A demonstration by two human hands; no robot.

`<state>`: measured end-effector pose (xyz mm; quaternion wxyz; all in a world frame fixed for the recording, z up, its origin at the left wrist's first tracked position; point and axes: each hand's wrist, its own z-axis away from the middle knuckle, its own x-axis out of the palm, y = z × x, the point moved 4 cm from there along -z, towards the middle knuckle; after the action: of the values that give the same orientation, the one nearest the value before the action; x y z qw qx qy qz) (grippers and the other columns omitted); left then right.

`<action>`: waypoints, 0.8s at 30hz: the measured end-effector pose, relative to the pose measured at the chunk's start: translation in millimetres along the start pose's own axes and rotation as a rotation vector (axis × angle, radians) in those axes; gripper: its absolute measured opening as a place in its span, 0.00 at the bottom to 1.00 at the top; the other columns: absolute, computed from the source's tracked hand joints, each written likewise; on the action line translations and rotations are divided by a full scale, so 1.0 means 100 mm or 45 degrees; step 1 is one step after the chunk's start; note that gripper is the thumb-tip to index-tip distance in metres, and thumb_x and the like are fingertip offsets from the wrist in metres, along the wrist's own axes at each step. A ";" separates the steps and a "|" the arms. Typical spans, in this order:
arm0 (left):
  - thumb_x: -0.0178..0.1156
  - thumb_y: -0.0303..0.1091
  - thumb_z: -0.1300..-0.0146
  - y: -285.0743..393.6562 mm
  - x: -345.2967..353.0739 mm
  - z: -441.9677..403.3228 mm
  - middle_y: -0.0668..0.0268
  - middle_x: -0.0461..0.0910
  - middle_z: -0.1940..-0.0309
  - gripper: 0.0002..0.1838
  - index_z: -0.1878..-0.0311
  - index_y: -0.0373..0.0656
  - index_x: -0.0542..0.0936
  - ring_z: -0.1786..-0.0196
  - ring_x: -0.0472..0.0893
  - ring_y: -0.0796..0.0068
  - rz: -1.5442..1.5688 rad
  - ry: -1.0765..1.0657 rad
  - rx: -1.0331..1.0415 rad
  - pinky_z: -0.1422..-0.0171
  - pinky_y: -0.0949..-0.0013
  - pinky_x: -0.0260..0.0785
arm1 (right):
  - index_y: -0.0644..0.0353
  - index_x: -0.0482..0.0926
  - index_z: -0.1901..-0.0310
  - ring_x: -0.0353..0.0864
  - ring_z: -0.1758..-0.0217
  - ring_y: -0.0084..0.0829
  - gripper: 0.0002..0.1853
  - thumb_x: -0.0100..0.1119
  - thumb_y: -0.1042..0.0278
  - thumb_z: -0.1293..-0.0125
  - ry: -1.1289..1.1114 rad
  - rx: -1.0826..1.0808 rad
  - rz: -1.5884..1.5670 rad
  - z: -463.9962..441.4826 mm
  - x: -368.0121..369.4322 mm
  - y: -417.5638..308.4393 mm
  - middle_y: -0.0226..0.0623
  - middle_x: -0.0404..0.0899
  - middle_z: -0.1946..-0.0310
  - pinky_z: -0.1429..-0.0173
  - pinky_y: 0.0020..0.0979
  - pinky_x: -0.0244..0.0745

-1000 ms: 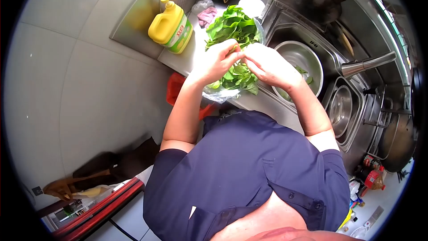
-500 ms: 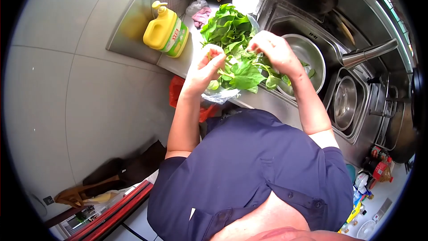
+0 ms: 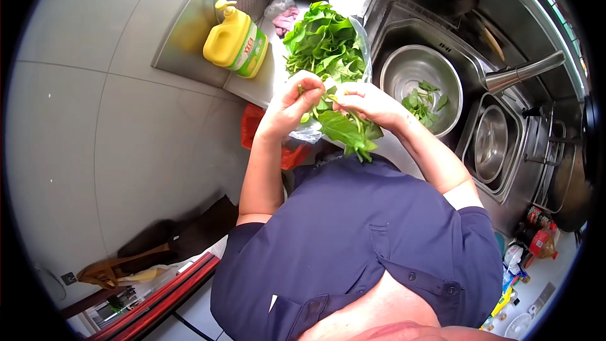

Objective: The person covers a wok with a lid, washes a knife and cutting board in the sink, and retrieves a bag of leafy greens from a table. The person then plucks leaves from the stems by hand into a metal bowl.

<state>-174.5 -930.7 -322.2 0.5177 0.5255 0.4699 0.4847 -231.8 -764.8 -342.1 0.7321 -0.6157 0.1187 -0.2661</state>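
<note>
My left hand (image 3: 292,102) is closed in a pinch on the end of a green stem. Close beside it, my right hand (image 3: 370,102) grips the same leafy green sprig (image 3: 344,127), whose broad leaves hang down toward my shirt. Beyond both hands a large pile of leafy greens (image 3: 325,41) lies in a clear plastic bag (image 3: 365,44) on the counter. To the right, a metal bowl (image 3: 404,66) in the sink holds several loose green leaves (image 3: 424,100). My fingers partly hide the stem between them.
A yellow pump bottle (image 3: 230,41) stands left of the greens, near a pink cloth (image 3: 286,21) and a white round dish (image 3: 347,1). The faucet (image 3: 527,71) reaches over the sink, where a second metal bowl (image 3: 490,142) sits. A red bag (image 3: 251,127) hangs below the counter edge.
My right hand has moved left and toward me, close to my left hand, with the sprig hanging lower. The metal bowl and its leaves are now more exposed.
</note>
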 end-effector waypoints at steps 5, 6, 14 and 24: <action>0.54 0.26 0.32 -0.17 -0.01 0.01 0.68 0.74 0.67 0.04 0.56 0.38 0.73 0.68 0.71 0.81 0.202 -0.085 0.077 0.62 0.76 0.65 | 0.57 0.79 0.67 0.61 0.80 0.13 0.08 0.56 0.63 0.38 0.041 -0.013 -0.159 0.02 0.06 0.07 0.24 0.74 0.77 0.75 0.18 0.57; 0.54 0.26 0.32 -0.17 0.01 0.02 0.67 0.74 0.67 0.04 0.56 0.38 0.73 0.68 0.71 0.80 0.206 -0.084 0.090 0.61 0.75 0.65 | 0.57 0.79 0.68 0.61 0.81 0.14 0.08 0.56 0.63 0.38 0.090 -0.069 -0.082 0.00 0.05 0.09 0.24 0.74 0.77 0.75 0.18 0.57; 0.52 0.24 0.32 -0.19 0.15 0.05 0.70 0.73 0.69 0.02 0.58 0.41 0.72 0.67 0.71 0.84 0.085 0.015 0.225 0.63 0.80 0.64 | 0.59 0.75 0.68 0.72 0.75 0.18 0.08 0.49 0.67 0.34 0.319 -0.138 -0.402 0.11 0.17 0.10 0.28 0.75 0.76 0.71 0.20 0.66; 0.50 0.26 0.30 -0.01 0.08 -0.06 0.72 0.71 0.72 0.01 0.60 0.43 0.70 0.76 0.66 0.87 0.149 0.349 0.085 0.75 0.82 0.56 | 0.59 0.69 0.61 0.66 0.80 0.12 0.09 0.43 0.64 0.28 0.203 0.009 -0.542 0.26 -0.04 0.16 0.38 0.80 0.67 0.81 0.14 0.56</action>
<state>-179.6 -922.0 -323.6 0.4019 0.4980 0.5204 0.5654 -217.9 -739.7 -352.6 0.6500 -0.6012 0.0425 -0.4629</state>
